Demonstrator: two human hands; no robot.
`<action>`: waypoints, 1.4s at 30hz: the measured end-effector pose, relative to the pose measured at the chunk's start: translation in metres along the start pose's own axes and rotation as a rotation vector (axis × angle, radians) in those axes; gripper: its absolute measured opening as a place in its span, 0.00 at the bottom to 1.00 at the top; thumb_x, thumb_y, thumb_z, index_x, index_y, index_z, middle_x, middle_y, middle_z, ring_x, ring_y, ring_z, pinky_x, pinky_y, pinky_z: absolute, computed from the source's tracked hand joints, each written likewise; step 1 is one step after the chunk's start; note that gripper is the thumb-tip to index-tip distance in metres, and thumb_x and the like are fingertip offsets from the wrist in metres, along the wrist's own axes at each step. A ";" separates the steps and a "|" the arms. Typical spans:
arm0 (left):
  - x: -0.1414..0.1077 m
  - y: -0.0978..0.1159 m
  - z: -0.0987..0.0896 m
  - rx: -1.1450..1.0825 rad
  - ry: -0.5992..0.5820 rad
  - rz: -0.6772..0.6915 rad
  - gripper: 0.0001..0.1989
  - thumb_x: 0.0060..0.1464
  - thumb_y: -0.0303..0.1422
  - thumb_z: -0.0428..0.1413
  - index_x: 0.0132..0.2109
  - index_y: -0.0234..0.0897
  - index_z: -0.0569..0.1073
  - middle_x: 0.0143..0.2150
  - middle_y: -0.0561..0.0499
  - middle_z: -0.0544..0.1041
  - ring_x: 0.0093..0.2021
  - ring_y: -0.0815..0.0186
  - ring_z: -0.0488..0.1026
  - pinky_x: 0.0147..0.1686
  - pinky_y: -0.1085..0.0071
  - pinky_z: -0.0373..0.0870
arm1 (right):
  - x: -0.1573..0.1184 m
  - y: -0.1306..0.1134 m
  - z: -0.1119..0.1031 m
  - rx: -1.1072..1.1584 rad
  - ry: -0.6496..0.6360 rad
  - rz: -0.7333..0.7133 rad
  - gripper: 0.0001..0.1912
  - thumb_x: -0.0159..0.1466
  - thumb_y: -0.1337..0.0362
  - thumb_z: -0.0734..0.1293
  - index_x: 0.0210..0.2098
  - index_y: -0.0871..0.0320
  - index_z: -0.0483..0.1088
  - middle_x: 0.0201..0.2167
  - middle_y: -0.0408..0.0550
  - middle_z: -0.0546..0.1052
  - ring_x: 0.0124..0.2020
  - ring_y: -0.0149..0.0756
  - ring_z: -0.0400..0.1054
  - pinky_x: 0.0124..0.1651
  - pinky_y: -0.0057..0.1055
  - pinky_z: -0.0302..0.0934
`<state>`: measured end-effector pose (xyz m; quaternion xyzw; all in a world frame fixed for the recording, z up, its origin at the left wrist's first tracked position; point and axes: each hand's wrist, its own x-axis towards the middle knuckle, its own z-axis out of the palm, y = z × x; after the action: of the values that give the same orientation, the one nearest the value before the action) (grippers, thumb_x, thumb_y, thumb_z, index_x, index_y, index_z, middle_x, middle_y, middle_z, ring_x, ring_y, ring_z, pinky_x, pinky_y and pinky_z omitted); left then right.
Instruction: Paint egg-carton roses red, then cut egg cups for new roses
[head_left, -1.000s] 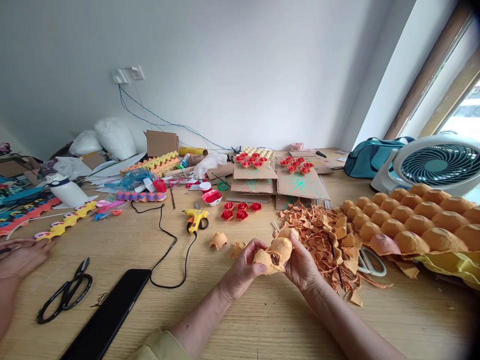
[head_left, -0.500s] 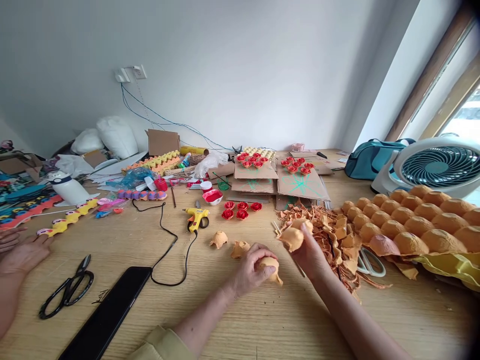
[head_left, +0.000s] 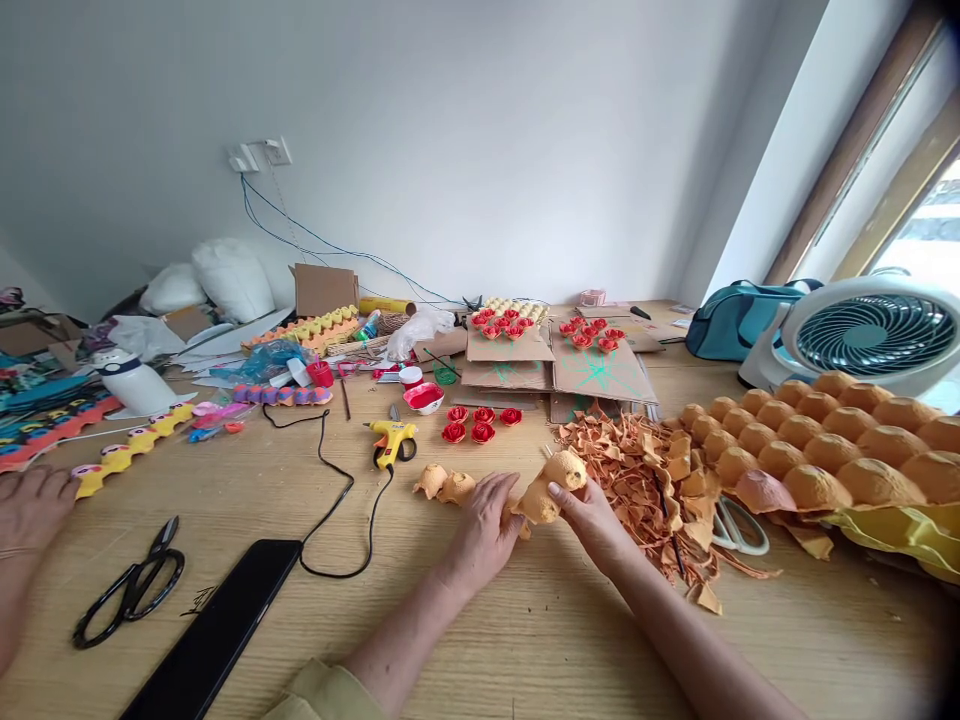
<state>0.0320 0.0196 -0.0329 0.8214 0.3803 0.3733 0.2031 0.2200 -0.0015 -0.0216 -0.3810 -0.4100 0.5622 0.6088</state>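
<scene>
My left hand (head_left: 489, 522) is closed around an orange egg-carton cup on the table, most of it hidden under my fingers. Left of it, two more orange egg-carton cups (head_left: 444, 485) sit in a row, close against the hand. My right hand (head_left: 600, 525) grips an orange egg-carton piece (head_left: 553, 482) with two rounded bumps, thumb on its near side. That piece is just off my left fingertips; whether it touches the cup there I cannot tell. Behind the row stand several red paper-pulp roses (head_left: 484, 425).
Carton scraps (head_left: 630, 490) heap beside white-handled scissors (head_left: 739, 528) and an egg tray (head_left: 847, 440) at right. A yellow glue gun (head_left: 390, 440), black scissors (head_left: 131, 585) and a black phone-like slab (head_left: 217, 630) lie left. Another person's hand (head_left: 37, 510) rests at far left.
My left hand has slid its cup left toward the other two cups. My right hand has brought the two-bump piece down and left, close to my left hand.
</scene>
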 end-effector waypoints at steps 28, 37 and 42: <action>-0.002 0.036 -0.015 -0.122 0.142 0.042 0.19 0.57 0.28 0.56 0.56 0.37 0.69 0.50 0.42 0.76 0.50 0.55 0.74 0.51 0.59 0.72 | -0.013 -0.009 0.007 -0.086 -0.036 -0.113 0.19 0.63 0.47 0.73 0.47 0.52 0.77 0.42 0.45 0.76 0.45 0.38 0.67 0.50 0.30 0.62; -0.002 0.036 -0.012 -0.069 0.152 0.030 0.23 0.54 0.33 0.64 0.56 0.37 0.70 0.49 0.42 0.76 0.50 0.53 0.74 0.52 0.55 0.73 | -0.010 -0.004 0.013 0.134 -0.071 0.052 0.20 0.61 0.46 0.74 0.38 0.57 0.79 0.36 0.47 0.79 0.38 0.36 0.71 0.45 0.33 0.67; 0.000 0.036 -0.010 -0.046 0.195 0.021 0.17 0.55 0.32 0.63 0.51 0.38 0.72 0.46 0.44 0.78 0.48 0.54 0.76 0.50 0.57 0.74 | -0.011 -0.004 0.015 0.224 -0.092 0.141 0.21 0.58 0.46 0.76 0.37 0.58 0.79 0.36 0.49 0.81 0.37 0.37 0.73 0.45 0.34 0.69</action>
<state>0.0407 -0.0026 -0.0044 0.7802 0.3810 0.4624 0.1797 0.2074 -0.0128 -0.0132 -0.3122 -0.3443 0.6629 0.5870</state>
